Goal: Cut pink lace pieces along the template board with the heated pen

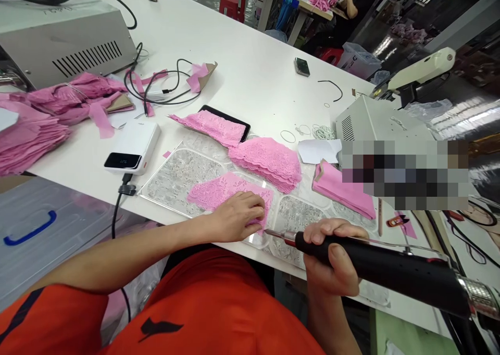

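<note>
My left hand [242,215] presses down on a pink lace piece [214,191], its fingers curled and close together at the right end. The lace lies flat on a grey patterned clear-edged mat [182,175]. My right hand [332,258] is closed round a thick black corded hand tool [385,266] with a pointed metal tip. That tip points left, close to the lace's lower right corner beside my left fingers; whether it touches the lace I cannot tell. Behind the piece sits a stack of pink scalloped lace [269,160], and another lace pile [213,127] partly covers a black flat device [244,129].
A folded pink fabric bundle [346,188] lies right, near a grey box [371,118]. At left are a white power bank [135,147], black cables [172,94], pink fabric bundles [35,131] and a vented metal box [74,42]. Another person [351,11] sits in the background.
</note>
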